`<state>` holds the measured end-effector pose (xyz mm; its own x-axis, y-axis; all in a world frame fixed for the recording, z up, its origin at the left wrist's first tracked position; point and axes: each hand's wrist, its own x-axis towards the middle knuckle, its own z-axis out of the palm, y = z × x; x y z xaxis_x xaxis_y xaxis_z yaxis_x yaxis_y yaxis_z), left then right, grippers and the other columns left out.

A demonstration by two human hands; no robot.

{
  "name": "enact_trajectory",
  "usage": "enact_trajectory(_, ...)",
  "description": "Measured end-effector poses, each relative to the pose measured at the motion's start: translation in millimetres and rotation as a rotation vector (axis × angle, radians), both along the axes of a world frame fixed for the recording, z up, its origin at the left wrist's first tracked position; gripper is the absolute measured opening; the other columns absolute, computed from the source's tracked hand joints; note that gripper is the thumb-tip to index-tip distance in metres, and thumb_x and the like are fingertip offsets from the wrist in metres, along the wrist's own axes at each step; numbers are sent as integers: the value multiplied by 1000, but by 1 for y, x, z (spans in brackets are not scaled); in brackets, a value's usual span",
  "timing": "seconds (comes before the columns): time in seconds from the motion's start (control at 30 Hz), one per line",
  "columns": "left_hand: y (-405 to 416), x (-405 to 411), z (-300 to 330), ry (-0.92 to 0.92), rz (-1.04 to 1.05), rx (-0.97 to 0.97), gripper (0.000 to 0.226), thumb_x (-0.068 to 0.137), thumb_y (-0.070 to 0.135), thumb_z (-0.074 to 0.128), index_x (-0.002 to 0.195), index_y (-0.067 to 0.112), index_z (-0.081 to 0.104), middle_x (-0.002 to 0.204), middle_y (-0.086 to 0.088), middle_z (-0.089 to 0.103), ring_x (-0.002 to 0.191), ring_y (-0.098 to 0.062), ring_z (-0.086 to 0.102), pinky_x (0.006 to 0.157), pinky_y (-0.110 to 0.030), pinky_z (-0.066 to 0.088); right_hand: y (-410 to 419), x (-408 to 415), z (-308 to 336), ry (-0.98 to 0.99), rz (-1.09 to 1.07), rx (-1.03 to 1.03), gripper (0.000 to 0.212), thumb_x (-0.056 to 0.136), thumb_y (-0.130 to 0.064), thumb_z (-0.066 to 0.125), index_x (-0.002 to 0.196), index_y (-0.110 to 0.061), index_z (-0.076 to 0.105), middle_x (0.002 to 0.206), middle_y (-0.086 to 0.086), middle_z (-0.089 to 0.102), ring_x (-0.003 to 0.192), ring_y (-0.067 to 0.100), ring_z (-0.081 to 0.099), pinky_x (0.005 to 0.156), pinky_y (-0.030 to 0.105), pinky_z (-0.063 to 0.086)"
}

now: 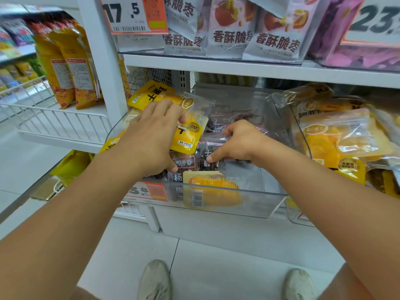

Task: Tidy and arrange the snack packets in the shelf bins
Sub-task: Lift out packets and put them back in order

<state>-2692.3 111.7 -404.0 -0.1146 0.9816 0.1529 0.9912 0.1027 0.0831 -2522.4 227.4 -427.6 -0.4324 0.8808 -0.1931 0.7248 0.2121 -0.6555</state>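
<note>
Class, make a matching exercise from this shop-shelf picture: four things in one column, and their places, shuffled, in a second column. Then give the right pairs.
Things
1. left hand
2. right hand
3. white jujube packets
4. mango packet with barcode

Places
A. on the shelf above the clear bin
B. standing against the clear bin's front wall
C. on dark packets in the middle of the bin
D. on yellow packets at the bin's left side

Pairs: 1-D, 2-C, 3-A, 4-B
</note>
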Motion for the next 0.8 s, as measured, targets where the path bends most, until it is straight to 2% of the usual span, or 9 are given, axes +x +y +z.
enact_trajectory(0.17,-1,-1,-2,12,-10,-24,120,52,42,97,147,34,25,153,7,21,145,-23,22,114,-48,34,-5,2,-3,-99,135,98,97,59,-40,95,138,-13,46,133,2,53,113,20,53,88,33,48)
enact_trajectory(0.27,-2,-4,-5,29,8,-45,133,50,53,95,154,35,14,163,5,9,152,-27,9,119,-54,26,-5,-1,-5,-164,64,207,93,56,-42,95,131,-6,55,127,8,61,107,23,59,83,32,50)
enact_trajectory(0.33,-1,-4,-5,43,39,-73,137,50,49,95,156,34,9,166,4,2,153,-25,3,121,-54,21,-1,-1,-5,-177,5,232,91,52,-44,96,124,-4,57,122,10,63,106,25,60,82,33,51)
enact_trajectory(0.43,-2,-3,-5,43,49,-90,140,52,42,97,157,33,5,167,5,-4,154,-25,0,121,-54,20,0,1,-2,-138,12,202,100,51,-47,96,131,-9,48,125,8,57,103,22,56,75,32,45)
enact_trajectory(0.53,-2,-5,-6,4,38,-102,140,53,38,98,158,34,5,167,8,-6,154,-23,-2,122,-54,18,-13,6,6,-199,56,306,98,61,-48,92,137,-13,41,130,9,52,114,28,55,78,33,42)
enact_trajectory(0.6,-1,-9,-7,-39,29,-93,138,54,37,98,158,34,7,167,8,-6,154,-22,-2,122,-52,17,-27,8,13,-159,80,529,72,69,-48,87,125,-16,55,119,6,57,108,26,58,82,33,45)
enact_trajectory(0.67,-1,-14,-6,-90,13,-78,133,58,38,96,158,34,9,168,6,-4,154,-20,-1,123,-51,16,-43,6,18,-76,156,617,34,78,-50,78,92,-20,72,90,0,68,86,19,64,74,33,52)
enact_trajectory(0.73,-4,-19,-5,-168,-5,-53,124,64,37,93,158,33,12,168,4,0,154,-18,2,124,-44,17,-53,0,18,-117,275,502,40,81,-54,73,65,-18,68,60,-3,63,62,15,61,57,31,50)
enact_trajectory(0.8,-9,-23,-3,-243,-21,-23,111,72,35,89,158,34,19,167,5,8,153,-14,9,121,-33,19,-58,-8,13,-170,365,351,44,83,-49,75,56,-19,57,52,-5,52,53,12,51,50,28,39)
